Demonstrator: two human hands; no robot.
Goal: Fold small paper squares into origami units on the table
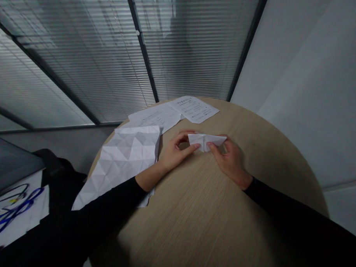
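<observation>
A small white folded paper (203, 140), wide along its top edge and narrower below, is held between both hands near the middle of the table. My left hand (177, 148) grips its left side, the thumb pressed on the front face and the fingers behind. On the right side my right hand (229, 158) pinches it the same way, thumb near the centre crease. The fingers behind the paper are partly hidden. Left of my left hand lies a large creased white sheet (130, 147), covered in triangular fold marks, on top of other paper.
Printed sheets (196, 109) lie at the far edge of the round wooden table (198, 220). Glass panels with blinds (192, 52) stand behind it, and a pale wall (308, 83) rises at right. At lower left, a blue cord (14, 213) rests on white papers.
</observation>
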